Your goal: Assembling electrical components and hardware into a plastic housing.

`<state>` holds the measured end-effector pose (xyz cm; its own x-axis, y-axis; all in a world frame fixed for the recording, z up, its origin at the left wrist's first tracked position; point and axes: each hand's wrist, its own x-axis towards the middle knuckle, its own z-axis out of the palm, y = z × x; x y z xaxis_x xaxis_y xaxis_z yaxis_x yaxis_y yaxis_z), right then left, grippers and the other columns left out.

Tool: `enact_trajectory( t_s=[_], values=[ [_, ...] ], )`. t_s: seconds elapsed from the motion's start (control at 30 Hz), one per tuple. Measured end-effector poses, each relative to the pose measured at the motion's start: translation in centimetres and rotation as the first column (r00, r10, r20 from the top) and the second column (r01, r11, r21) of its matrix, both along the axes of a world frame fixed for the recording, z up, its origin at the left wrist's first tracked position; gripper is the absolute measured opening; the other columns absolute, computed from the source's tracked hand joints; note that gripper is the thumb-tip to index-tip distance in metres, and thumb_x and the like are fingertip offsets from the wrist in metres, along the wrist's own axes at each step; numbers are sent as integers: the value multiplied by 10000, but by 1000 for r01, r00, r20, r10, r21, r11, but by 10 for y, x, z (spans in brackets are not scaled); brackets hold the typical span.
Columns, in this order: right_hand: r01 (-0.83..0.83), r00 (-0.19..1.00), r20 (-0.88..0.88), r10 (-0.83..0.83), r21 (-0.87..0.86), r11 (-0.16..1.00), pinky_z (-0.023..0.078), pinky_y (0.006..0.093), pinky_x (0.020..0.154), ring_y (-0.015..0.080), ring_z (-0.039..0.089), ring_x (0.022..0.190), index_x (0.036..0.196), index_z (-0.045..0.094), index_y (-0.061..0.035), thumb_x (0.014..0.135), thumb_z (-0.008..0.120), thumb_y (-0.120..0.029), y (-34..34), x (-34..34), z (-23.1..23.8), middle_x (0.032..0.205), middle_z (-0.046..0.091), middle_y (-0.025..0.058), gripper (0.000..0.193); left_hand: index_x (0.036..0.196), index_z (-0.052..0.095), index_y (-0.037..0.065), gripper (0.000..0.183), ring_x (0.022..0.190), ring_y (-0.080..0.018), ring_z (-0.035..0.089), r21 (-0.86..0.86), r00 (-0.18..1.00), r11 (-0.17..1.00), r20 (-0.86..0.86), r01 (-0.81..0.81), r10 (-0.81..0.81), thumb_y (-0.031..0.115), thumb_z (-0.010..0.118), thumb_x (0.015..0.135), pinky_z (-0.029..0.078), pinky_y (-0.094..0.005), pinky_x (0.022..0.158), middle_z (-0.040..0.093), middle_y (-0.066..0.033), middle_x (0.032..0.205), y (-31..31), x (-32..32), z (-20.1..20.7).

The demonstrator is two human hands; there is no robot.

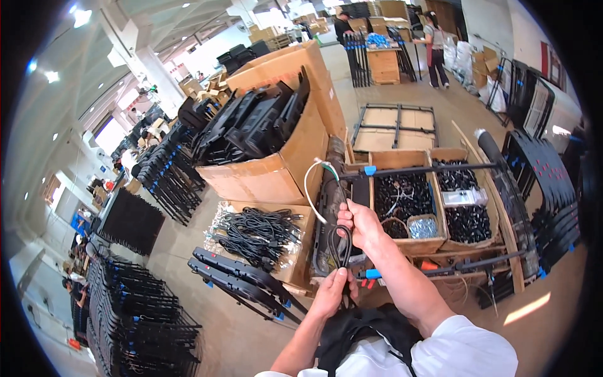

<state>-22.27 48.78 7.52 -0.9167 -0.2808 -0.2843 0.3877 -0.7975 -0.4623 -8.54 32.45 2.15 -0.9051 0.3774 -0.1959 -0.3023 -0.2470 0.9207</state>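
A black cable [340, 250], looped into a narrow bundle, is held in front of my body. My right hand [362, 226] is closed round its upper part, and my left hand [331, 291] grips the lower part nearer to me. From above the right fist the cable's end rises and splits into a white lead [306, 188] and a green one, the white curving down at the left. Ahead and to the left of my hands, a heap of black cables [260, 235] lies in a shallow cardboard box. A black metal frame [433, 168] with blue pieces stretches to the right.
Wooden bins [443, 220] with small black parts and screws stand at the right. A large carton [270, 182] of black plastic covers is at the left. Black frame parts [242, 276] stand beside my left arm; stacked black frames [138, 308] fill the far left. Two people work in the background.
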Motion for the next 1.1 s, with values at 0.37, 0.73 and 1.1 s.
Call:
enact_trajectory(
  t_s=[0.37, 0.73, 1.1],
  values=[
    [287, 957, 55, -284, -46, 957, 287, 288, 459, 94, 339, 488, 952, 512, -131, 1147, 417, -330, 75, -53, -21, 666, 416, -63, 295, 992, 534, 62, 344, 721, -164, 596, -392, 996, 915, 19, 92, -92, 360, 454, 1146, 497, -300, 652, 556, -43, 809, 1, 47, -14],
    [-364, 908, -218, 357, 9, 931, 353, 266, 554, 66, 370, 580, 959, 531, -104, 1135, 487, -356, 31, 98, 34, 721, 433, -70, 310, 1498, 528, 26, 658, 1514, -430, 369, -323, 288, 123, -927, -938, -241, 9, 719, 869, 274, -538, 1254, 460, -207, 1602, -70, 27, 167],
    [-582, 768, -227, 599, 143, 801, 305, 243, 533, 68, 357, 594, 931, 554, -80, 1138, 481, -341, 20, 141, 20, 731, 435, -41, 341, 1416, 595, -37, 405, 1044, -170, 710, -133, 810, 923, -534, -361, 240, 238, 555, 1122, 548, -339, 982, 738, -98, 1176, -63, 13, 116]
  ],
)
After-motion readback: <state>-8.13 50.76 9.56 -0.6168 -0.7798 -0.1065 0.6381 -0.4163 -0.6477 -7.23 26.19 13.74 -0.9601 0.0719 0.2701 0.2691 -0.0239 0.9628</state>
